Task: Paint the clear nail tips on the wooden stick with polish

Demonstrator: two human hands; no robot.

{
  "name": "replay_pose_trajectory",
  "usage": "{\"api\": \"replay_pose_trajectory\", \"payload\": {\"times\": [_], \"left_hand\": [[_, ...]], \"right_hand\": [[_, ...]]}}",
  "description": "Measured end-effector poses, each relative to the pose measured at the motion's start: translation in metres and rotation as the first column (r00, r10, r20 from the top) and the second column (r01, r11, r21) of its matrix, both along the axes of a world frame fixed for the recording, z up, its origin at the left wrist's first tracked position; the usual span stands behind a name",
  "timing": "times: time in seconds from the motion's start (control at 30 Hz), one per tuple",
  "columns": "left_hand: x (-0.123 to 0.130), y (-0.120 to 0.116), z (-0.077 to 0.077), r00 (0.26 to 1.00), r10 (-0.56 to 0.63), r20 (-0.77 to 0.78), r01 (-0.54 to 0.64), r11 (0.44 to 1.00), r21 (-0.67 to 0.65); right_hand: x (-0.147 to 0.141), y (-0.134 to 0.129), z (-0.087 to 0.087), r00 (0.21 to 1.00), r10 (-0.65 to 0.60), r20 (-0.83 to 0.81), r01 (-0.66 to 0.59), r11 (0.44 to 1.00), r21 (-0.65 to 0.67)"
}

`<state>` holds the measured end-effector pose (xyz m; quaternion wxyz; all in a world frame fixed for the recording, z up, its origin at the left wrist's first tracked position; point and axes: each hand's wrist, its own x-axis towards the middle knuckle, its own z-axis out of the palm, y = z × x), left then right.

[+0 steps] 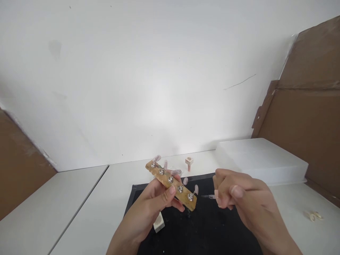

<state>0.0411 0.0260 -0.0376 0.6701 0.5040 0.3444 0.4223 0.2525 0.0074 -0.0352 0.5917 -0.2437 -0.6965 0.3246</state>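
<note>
My left hand (152, 203) grips a yellowish-brown strip (167, 181), thumb on its face and fingers behind. Several silver metal posts stand along the strip, each bearing a pale translucent false nail tip (196, 189). The strip slants down to the right. Right of its lower end, my right hand (241, 198) is closed around a slim fine-tipped tool (211, 197). The dark point of that tool faces the strip and is apart from it. Most of its handle is hidden in my fingers, so I cannot tell its exact kind.
Below my hands lies a black mat (196, 230) on a white table (85, 212). A small cream block (159, 223) rests near my left wrist. Behind are a cream-topped peg (189, 161) and a translucent white box (262, 156). Pale ring-like pieces (315, 215) lie at right.
</note>
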Motion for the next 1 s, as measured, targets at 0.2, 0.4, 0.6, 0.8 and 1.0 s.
{"api": "replay_pose_trajectory", "payload": {"times": [0.2,0.4,0.6,0.8,1.0], "left_hand": [[0.000,0.001,0.000,0.999,-0.042,-0.010,0.042,0.999,0.030],[-0.003,0.001,0.001,0.996,-0.092,0.008,0.091,0.994,0.066],[-0.002,-0.002,0.000,0.992,-0.129,0.012,0.128,0.987,0.099],[-0.006,-0.006,-0.002,0.982,-0.191,0.007,0.188,0.972,0.138],[-0.007,-0.003,-0.002,0.988,-0.151,-0.024,0.153,0.979,0.134]], "right_hand": [[0.005,0.001,0.001,0.989,-0.074,0.132,0.066,0.996,0.065],[0.007,0.004,0.008,0.978,-0.135,0.161,0.125,0.990,0.071],[0.007,0.003,0.012,0.972,-0.141,0.186,0.128,0.988,0.082],[0.011,0.000,0.003,0.966,-0.115,0.230,0.091,0.990,0.111],[0.007,-0.003,0.006,0.989,-0.047,0.143,0.031,0.994,0.109]]}}
